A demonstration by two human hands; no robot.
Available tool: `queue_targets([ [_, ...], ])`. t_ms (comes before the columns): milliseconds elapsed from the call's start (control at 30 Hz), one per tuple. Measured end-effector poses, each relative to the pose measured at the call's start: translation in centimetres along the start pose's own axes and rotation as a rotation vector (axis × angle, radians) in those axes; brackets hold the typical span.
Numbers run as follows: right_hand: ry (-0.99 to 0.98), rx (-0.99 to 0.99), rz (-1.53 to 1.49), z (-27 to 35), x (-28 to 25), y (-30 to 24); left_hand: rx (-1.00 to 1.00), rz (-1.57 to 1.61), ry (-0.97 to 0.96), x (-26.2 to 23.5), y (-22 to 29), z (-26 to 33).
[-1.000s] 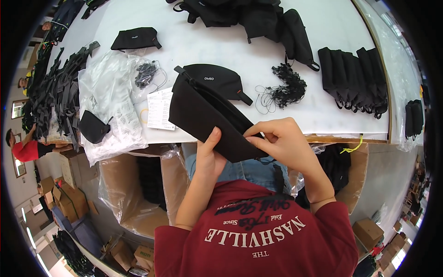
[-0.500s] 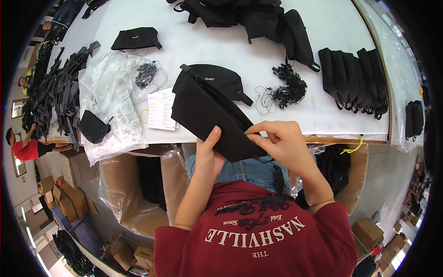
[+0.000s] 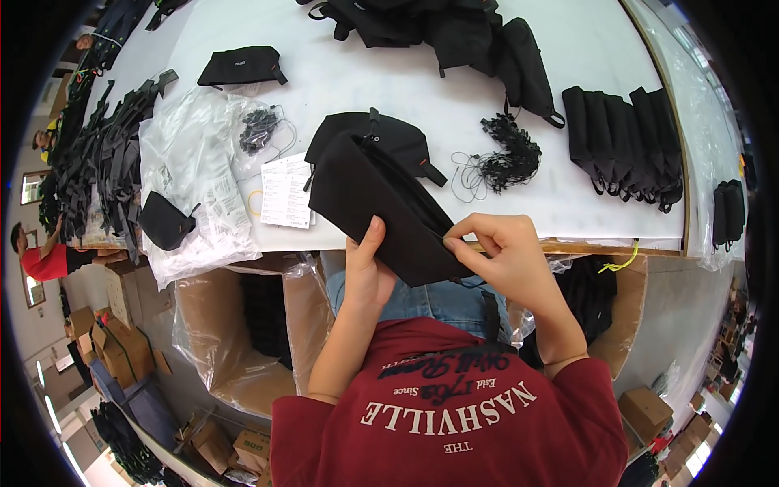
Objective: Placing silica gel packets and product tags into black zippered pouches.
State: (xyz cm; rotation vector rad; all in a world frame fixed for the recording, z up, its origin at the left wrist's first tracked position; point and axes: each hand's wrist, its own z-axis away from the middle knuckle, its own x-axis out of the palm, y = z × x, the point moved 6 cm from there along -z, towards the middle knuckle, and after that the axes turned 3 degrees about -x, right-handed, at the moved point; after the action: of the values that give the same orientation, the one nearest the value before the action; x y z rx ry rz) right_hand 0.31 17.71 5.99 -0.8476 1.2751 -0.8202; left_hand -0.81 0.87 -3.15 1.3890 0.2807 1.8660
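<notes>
A black fabric pouch point(image 3: 361, 191) is held slanting over the table's near edge, its long opening parted along the upper right side. My left hand point(image 3: 370, 268) grips its lower left side, thumb on the front and fingers underneath. With thumb and forefinger pinched, my right hand point(image 3: 497, 250) holds the rim near the pouch's lower right end. Just behind it a second black pouch point(image 3: 406, 142) lies on the table, partly covered. White printed sheets point(image 3: 284, 195) lie to the left, and a bunch of black string tags point(image 3: 511, 154) to the right.
On the white table point(image 3: 357, 81) are a heap of black bags point(image 3: 454, 36), a row of black pouches point(image 3: 621, 138), clear plastic bags point(image 3: 195, 178) and dark straps point(image 3: 105, 162). Plastic-lined cartons point(image 3: 231, 325) stand under the near edge. A person in red point(image 3: 45, 264) is far left.
The held pouch has shifted slightly right, and its far end has turned a little, covering more of the pouch behind. My right hand has moved slightly right, still pinching the rim.
</notes>
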Motion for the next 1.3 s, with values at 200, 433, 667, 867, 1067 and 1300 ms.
queue_targets([
  [200, 0.119, -0.013, -0.01, 0.3, -1.0, -0.5, -0.061, 0.179, 0.159, -2.5, -0.3, -0.3],
  [433, 0.056, -0.038, -0.009, -0.8, 0.7, -0.8, -0.112, 0.157, 0.016, -1.1, -0.6, 0.6],
  [667, 0.105, -0.09, 0.08, 0.0, 0.3, -1.8, -0.009, 0.055, -0.035, -3.3, -0.6, 0.3],
  [867, 0.038, -0.464, 0.187, 0.8, 2.8, -3.2, 0.136, -0.093, -0.497, 2.3, 0.6, 0.2],
  [1067, 0.034, -0.376, 0.125, 0.4, 3.1, -2.9, 0.035, 0.09, -0.359, 1.3, 0.4, 0.1],
  [1300, 0.201, -0.032, -0.424, 1.7, 3.8, 0.6, -0.039, 0.313, -0.299, 1.0, 0.6, -0.2],
])
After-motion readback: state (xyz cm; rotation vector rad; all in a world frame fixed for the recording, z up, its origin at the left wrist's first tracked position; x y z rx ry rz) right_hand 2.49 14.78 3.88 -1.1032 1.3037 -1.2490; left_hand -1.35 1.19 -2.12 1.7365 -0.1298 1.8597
